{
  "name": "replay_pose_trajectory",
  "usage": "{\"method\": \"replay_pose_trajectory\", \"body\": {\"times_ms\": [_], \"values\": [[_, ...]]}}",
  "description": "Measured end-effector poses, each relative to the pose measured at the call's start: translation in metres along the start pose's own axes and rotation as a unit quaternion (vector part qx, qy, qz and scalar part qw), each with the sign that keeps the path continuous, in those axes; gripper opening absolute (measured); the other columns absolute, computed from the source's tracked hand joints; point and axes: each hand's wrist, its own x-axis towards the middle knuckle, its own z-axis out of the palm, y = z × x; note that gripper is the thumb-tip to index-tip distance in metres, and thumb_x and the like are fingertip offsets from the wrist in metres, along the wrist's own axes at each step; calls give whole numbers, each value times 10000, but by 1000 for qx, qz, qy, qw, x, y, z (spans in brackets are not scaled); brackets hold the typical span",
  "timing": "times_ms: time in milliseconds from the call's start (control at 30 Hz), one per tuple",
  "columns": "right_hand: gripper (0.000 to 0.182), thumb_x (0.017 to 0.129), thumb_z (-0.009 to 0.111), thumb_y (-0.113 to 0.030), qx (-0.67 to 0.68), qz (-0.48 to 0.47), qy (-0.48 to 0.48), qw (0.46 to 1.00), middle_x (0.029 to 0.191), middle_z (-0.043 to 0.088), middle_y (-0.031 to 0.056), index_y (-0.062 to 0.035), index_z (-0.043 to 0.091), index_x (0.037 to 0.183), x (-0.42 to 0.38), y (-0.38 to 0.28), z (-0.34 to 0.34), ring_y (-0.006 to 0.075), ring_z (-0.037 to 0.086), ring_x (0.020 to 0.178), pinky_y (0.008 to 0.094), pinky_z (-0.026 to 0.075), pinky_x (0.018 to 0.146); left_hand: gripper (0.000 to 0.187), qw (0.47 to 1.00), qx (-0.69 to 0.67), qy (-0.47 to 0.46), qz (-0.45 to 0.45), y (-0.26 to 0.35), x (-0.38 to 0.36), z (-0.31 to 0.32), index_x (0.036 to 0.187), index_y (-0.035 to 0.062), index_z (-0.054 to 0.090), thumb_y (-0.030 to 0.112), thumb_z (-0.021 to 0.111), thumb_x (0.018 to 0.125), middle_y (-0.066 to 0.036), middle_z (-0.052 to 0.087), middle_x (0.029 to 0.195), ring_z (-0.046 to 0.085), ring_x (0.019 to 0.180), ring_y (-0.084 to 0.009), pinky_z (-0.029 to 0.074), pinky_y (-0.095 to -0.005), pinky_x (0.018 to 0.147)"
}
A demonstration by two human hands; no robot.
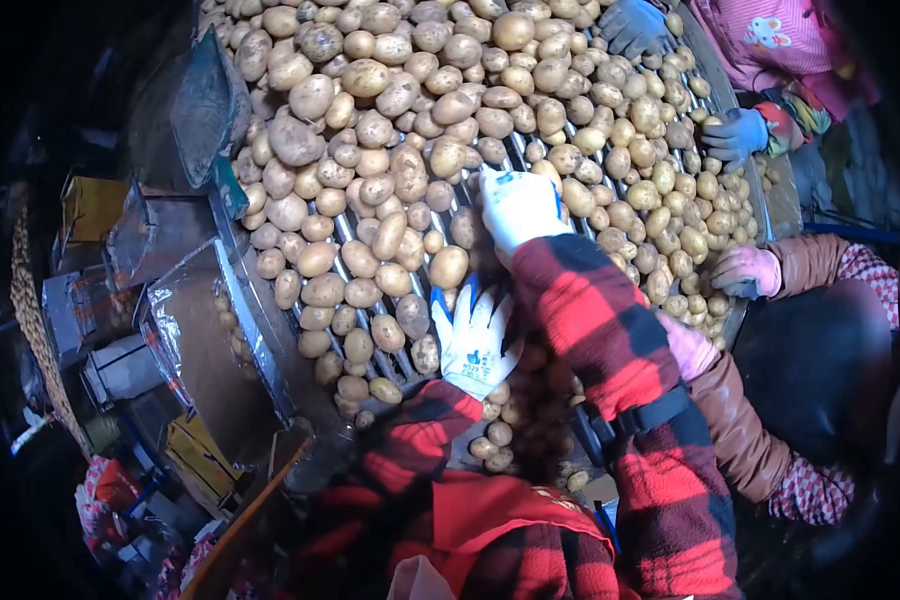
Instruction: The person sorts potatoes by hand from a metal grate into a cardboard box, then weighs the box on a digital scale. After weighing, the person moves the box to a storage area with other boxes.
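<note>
Many potatoes point(388, 236) lie on a conveyor of metal rollers point(354, 258). My left hand point(473, 340), in a white glove with blue edges, rests over the lower middle of the rollers, its fingers spread, just below a round potato point(448, 267). Farther up and to the right, my right hand point(520, 208), gloved in the same way, is over the rollers among the potatoes. Its back faces the camera, and its fingers are bent down and mostly hidden, so whether it holds anything does not show. Both forearms wear red and black plaid sleeves.
At the right edge, one person's blue-gloved hands point(735, 137) and another's pink-gloved hands point(748, 271) are at the potatoes. A dark-covered head point(815, 360) is near my right sleeve. Foil-lined bins point(205, 340) and a green metal flap point(206, 110) line the left side.
</note>
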Motion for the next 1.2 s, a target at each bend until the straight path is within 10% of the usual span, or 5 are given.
{"method": "replay_pose_trajectory", "body": {"times_ms": [467,800,933,1100,1200], "values": [[488,1047,534,-448,917,107,-58,380,869,717,110,26,626,1119,-153,65,-20,191,669,655,282,511,565,616,998,36,47,38,-4,3,-3,1389,65,568,291,704,833,-147,528,1440,408,1435,-349,197,-678,1164],[512,851,725,-151,308,57,128,941,1195,687,166,-28,606,1333,-232,-9,-47,306,691,986,409,551,863,505,641,-732,-188,-136,22,9,-44,1536,40,365,215,465,1073,-140,456,1516,474,1387,-289,440,-408,1120],[472,835,716,-159,444,92,149,879,1218,681,195,-20,636,1279,-236,11,-47,370,649,1114,463,506,985,525,452,-811,-241,-283,-2,20,-35,1517,45,380,50,538,1017,-134,536,1408,598,1206,-259,557,-339,951],[521,816,714,-174,292,109,154,938,1238,654,194,-22,615,1305,-246,45,-13,385,626,1072,473,498,923,499,782,-588,-194,-72,-5,37,-49,1463,25,457,-48,576,984,-87,581,1262,612,1100,-196,538,-300,929],[538,811,724,-183,291,91,103,947,1301,624,172,-52,609,1320,-278,31,5,374,592,1140,485,453,990,504,732,-646,-172,-134,-20,45,-43,1451,14,463,-55,600,971,-110,563,1326,603,1184,-219,531,-320,985]]}}
